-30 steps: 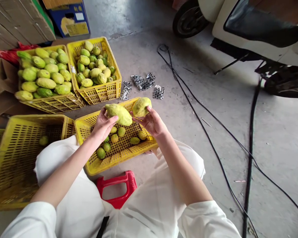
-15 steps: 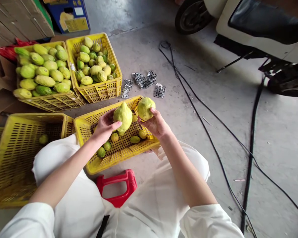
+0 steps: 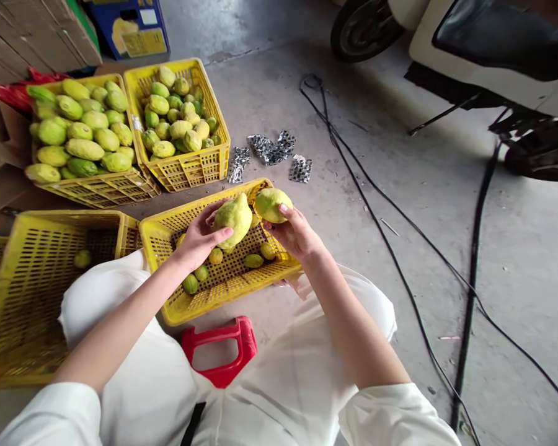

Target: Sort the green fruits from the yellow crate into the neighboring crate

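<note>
A large yellow-green lemon [image 3: 234,221] rests in my left hand [image 3: 199,238], its pointed end tilted up to the right; the thumb lies across its lower side. My right hand [image 3: 300,235] grips a second, smaller lemon [image 3: 272,205] between thumb and fingers, close beside the first. Both fruits are above a yellow plastic crate [image 3: 223,298] between my knees. Several small green and yellow lemons, one of them a green lemon [image 3: 253,261], lie on its floor. My hands hide part of the crate's inside.
Two yellow crates heaped with lemons [image 3: 186,173] [image 3: 97,197] stand at the back left. Another yellow crate [image 3: 28,297] with one lemon is at my left. Crumpled patterned wrappers [image 3: 272,148], black cables [image 3: 385,204], a scooter [image 3: 493,68] and a red stool [image 3: 221,371] are also around.
Both hands have turned the lemons they hold. The left lemon's tip now leans to the right, and the right one shows its longer side. The grips remain.
</note>
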`<state>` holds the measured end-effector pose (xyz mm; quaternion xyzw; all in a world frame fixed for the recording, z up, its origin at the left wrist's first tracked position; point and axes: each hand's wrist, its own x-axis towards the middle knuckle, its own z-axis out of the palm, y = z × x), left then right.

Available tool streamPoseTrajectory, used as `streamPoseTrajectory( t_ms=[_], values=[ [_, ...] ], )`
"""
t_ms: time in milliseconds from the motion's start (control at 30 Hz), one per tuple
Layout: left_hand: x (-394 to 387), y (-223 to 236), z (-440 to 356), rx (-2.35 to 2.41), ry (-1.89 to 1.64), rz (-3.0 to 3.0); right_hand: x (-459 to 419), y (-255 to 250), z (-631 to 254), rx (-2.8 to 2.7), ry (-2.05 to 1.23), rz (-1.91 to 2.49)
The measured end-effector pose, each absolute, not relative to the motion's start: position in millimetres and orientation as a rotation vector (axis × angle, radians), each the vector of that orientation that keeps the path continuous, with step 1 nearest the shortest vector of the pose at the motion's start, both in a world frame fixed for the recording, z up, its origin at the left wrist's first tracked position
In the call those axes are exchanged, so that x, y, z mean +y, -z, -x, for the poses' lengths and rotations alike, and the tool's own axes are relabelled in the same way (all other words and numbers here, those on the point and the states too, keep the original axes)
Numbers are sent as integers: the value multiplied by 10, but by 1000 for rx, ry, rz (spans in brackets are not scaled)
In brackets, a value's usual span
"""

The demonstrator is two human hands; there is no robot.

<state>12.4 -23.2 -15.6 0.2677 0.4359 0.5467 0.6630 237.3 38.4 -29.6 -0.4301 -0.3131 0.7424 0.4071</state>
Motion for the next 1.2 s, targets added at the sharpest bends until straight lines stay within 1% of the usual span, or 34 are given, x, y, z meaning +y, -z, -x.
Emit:
streamPoseTrajectory(
  t_ms=[333,567,767,1000,1200],
  values=[
    [-193,139,-155,1250,-1332,-424,352,215,-2355,-755,-1853,1129],
    [-194,80,-129,1221,-1312,-368,389,223,-2373,-778,-1826,1081],
    [-180,162,-103,1182,-1366,-287,339,208,-2321,-877,-1880,1022],
    [-204,182,-92,1131,-1298,-230,270,191,-2235,-924,-2018,1023],
    [-191,181,-99,1205,-1237,-192,266,202,-2203,-848,-2017,1041]
  ],
)
